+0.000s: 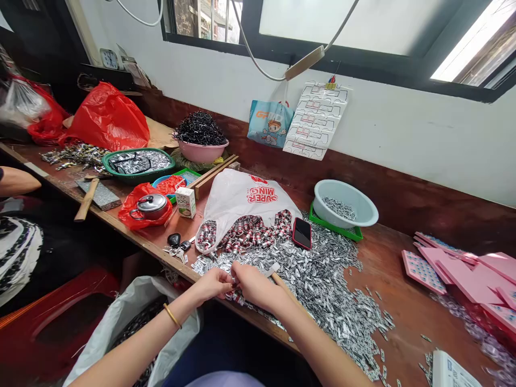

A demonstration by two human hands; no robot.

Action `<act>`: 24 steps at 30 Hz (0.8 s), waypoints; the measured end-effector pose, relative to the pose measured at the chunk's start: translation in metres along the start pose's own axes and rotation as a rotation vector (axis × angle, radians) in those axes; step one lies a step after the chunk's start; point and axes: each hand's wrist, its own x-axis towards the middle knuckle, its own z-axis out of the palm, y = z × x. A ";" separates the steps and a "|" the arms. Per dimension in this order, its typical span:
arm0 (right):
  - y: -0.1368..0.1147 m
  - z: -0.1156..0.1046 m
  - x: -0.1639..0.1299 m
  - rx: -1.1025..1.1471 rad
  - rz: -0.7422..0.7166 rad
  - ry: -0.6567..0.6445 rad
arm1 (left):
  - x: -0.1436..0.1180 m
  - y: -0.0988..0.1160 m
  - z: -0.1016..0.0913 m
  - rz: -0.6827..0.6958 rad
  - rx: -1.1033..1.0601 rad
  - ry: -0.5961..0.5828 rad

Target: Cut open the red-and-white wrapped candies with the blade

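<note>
My left hand [213, 282], below a gold bangle [172, 316], is closed in a pinch at the table's front edge. Close beside it, my right hand [253, 285] has its fingers closed too. Whatever is between the fingertips is too small and covered to make out. Red-and-silver pieces [237, 297] lie just under the hands. A hammer [278, 275] rests partly behind my right forearm, on a wide spread of small silver metal tabs [322, 274]. Beyond the hands, a white plastic bag [242, 188] spills more small red-and-silver cylinders [252, 234].
A phone [302, 234] lies by the bag. Behind are a pale blue bowl [345, 201] and a pink bowl [203, 151]. Keys [179, 247], a lidded pot [152, 205] and another hammer [87, 200] sit left. Pink cards [467, 274] lie right. Another person's arm [18, 181] shows at far left.
</note>
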 end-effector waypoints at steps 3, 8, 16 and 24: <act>0.014 -0.003 -0.036 -0.024 0.069 0.154 | 0.001 -0.003 0.002 0.011 0.032 0.034; 0.077 0.023 -0.120 -0.264 0.387 0.254 | 0.001 -0.008 0.003 0.055 0.076 0.075; 0.075 0.023 -0.149 -0.024 0.173 0.286 | 0.001 -0.009 0.005 0.077 0.116 0.090; 0.040 0.017 -0.142 -0.090 0.077 0.221 | 0.001 -0.012 0.004 0.100 0.136 0.104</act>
